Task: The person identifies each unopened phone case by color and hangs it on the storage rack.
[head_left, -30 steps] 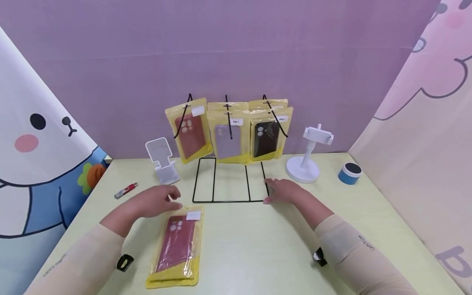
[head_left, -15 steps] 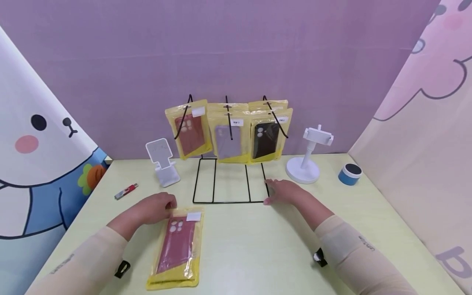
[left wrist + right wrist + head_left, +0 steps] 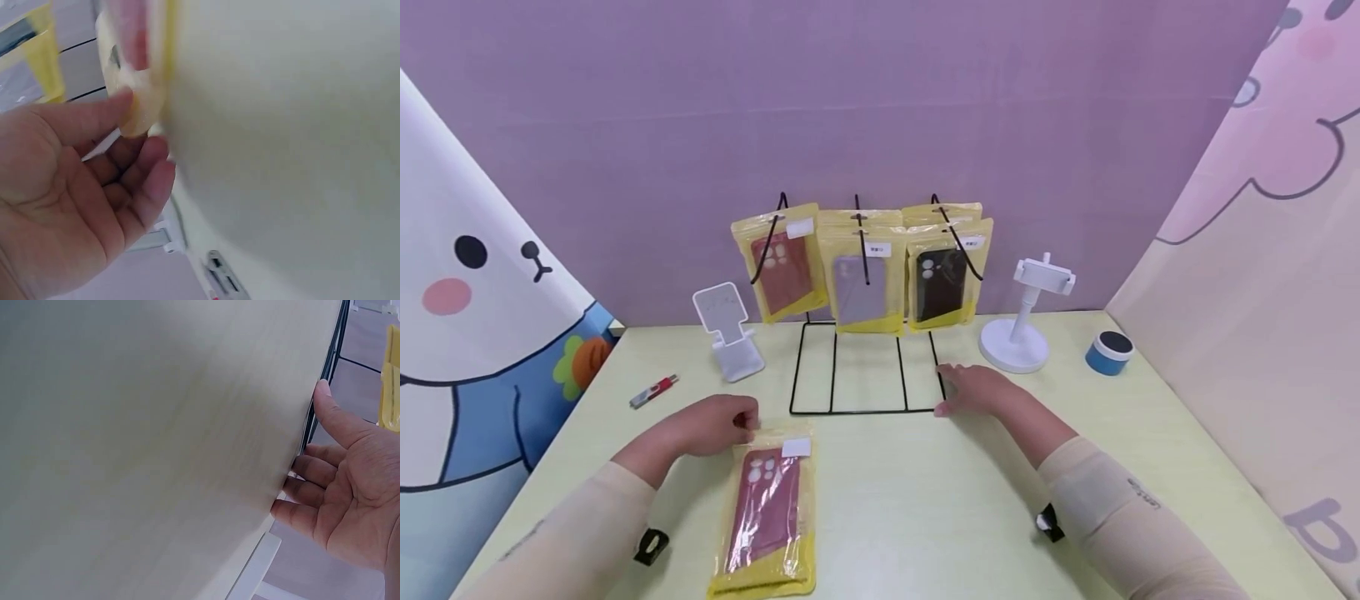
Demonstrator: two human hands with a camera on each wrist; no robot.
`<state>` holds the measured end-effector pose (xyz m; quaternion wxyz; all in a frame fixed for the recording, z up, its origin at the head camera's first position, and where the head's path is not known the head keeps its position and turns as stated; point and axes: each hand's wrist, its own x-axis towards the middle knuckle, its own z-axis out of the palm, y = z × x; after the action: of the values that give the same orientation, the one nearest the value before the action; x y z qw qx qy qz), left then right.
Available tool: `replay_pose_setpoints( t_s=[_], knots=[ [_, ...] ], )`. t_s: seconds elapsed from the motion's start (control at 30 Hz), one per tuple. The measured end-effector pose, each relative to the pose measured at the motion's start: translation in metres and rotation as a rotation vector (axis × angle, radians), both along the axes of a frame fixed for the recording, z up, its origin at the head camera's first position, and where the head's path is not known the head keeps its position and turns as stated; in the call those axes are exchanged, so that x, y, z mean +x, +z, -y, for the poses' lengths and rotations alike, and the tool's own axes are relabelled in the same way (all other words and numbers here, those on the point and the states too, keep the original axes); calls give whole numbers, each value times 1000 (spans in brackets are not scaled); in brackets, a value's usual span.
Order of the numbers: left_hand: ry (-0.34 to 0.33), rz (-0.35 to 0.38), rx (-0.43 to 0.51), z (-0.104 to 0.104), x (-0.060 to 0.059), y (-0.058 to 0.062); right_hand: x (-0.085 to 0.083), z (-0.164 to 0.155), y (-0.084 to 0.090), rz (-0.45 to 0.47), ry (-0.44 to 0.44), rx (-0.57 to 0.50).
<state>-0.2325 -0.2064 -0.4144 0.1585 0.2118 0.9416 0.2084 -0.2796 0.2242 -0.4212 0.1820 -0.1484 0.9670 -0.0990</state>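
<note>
A yellow packet [image 3: 767, 517] with a red phone case inside lies on the pale table [image 3: 910, 517] in front of me. My left hand [image 3: 747, 421] pinches its top left corner; the left wrist view shows the thumb over the packet's corner [image 3: 139, 100] and the fingers under it. My right hand [image 3: 946, 388] rests, fingers relaxed, on the right front corner of a black wire rack [image 3: 865, 371]. In the right wrist view its thumb touches the rack's wire [image 3: 331, 359]. Three yellow packets hang on the rack: red [image 3: 781, 267], lilac [image 3: 859, 283] and black [image 3: 942, 279].
A white phone stand [image 3: 730, 333] is left of the rack, with a red USB stick [image 3: 653, 390] further left. A white holder on a round base [image 3: 1022, 333] and a blue round tin [image 3: 1108, 352] stand to the right. Printed panels close in both sides.
My left hand came down from above the packet to its top left corner and took hold; the packet slid a little toward me and straightened. The right hand stayed put.
</note>
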Motion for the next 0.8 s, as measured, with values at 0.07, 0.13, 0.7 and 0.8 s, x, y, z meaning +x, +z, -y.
replay_pose_setpoints(
  t_s=[0.07, 0.13, 0.7, 0.8],
  knots=[
    [25, 75, 85, 2, -2, 5, 0, 0, 0, 0, -1, -3],
    [62, 168, 179, 2, -3, 12, 0, 0, 0, -6, 4, -1],
    [104, 220, 521, 0, 17, 54, -2, 0, -1, 16, 8, 19],
    [126, 161, 565, 0, 20, 59, -1, 0, -2, 19, 5, 15]
  ],
)
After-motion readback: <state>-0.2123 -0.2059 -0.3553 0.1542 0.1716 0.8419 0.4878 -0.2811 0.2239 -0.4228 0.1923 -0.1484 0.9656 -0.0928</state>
